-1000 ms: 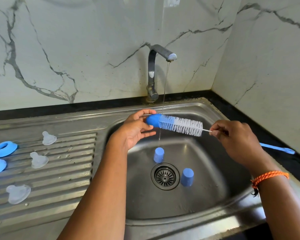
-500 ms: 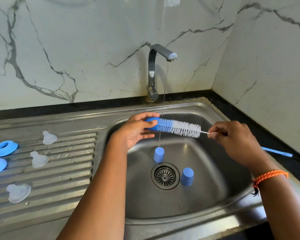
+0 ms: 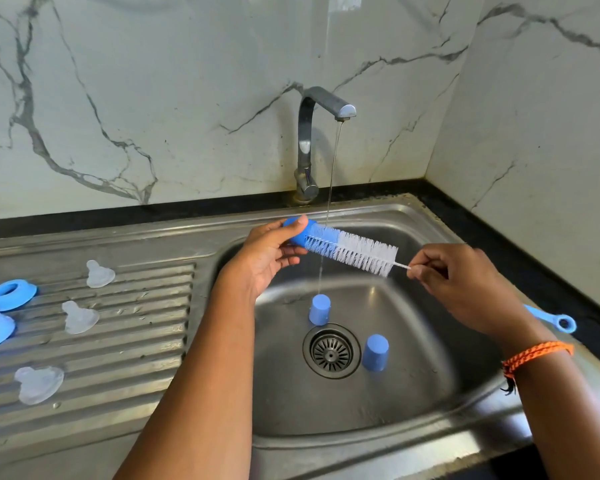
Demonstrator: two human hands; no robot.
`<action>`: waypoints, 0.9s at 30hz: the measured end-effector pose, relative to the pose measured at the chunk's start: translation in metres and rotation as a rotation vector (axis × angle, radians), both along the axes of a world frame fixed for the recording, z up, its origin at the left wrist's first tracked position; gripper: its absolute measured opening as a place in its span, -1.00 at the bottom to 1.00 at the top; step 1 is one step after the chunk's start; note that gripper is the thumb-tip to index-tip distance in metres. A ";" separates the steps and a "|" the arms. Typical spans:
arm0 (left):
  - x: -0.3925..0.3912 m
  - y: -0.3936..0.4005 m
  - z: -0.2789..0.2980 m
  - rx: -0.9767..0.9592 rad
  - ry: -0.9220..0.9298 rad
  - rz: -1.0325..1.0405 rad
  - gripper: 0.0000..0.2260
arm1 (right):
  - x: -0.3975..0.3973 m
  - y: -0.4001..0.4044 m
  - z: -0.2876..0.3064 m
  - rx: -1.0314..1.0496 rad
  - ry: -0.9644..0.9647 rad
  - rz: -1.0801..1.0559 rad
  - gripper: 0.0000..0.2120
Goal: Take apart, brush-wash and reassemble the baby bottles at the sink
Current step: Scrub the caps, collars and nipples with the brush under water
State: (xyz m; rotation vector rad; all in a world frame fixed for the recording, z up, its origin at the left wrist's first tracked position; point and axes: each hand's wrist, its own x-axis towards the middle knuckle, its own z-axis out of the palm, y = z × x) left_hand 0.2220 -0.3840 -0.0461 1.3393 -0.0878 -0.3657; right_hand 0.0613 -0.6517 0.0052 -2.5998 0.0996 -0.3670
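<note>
Under the thin tap stream, left hand (image 3: 267, 258) grips a blue plastic cap (image 3: 298, 232), right hand (image 3: 465, 289) pinches the white-bristled bottle brush (image 3: 354, 252) scrubbing inside; two caps wait; reassembly remains.

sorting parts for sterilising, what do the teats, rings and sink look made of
Teats: probably silicone, as they are frosted, translucent and soft-looking.
Rings: likely hard plastic, being opaque blue with a smooth matte finish and a moulded shape.
Sink: stainless steel, grey and brushed, with dull reflections.
</note>
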 end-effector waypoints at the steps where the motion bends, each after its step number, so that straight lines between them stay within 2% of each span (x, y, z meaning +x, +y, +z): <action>1: -0.001 0.000 0.001 0.026 0.010 0.011 -0.63 | 0.000 0.001 0.000 -0.023 -0.039 -0.028 -0.87; 7: -0.003 0.001 0.004 0.223 0.096 0.145 -0.42 | -0.001 0.008 0.003 -0.094 -0.238 -0.017 -0.86; 10: -0.003 0.001 0.003 0.305 0.130 0.242 -0.38 | -0.002 0.011 0.005 -0.112 -0.295 -0.031 -0.85; 15: -0.004 -0.005 0.002 0.422 0.031 0.251 -0.41 | -0.001 0.014 0.000 -0.178 -0.230 -0.044 -0.87; 17: -0.001 -0.006 0.000 0.342 -0.004 0.216 -0.52 | 0.000 0.015 -0.002 -0.177 -0.148 -0.046 -0.90; 20: -0.001 -0.001 0.002 0.141 -0.037 0.093 -0.84 | 0.002 0.008 -0.004 -0.108 -0.058 -0.008 -0.92; 21: -0.001 0.001 0.003 0.090 -0.049 0.045 -0.86 | 0.002 0.003 -0.004 -0.032 -0.033 0.018 -0.90; 24: 0.001 0.003 0.003 -0.020 -0.066 -0.004 -0.67 | 0.004 -0.008 -0.004 0.163 0.070 0.035 -0.81; 27: 0.000 -0.009 0.005 -0.073 -0.051 0.067 -0.63 | 0.006 -0.010 -0.006 0.168 0.082 0.003 -0.77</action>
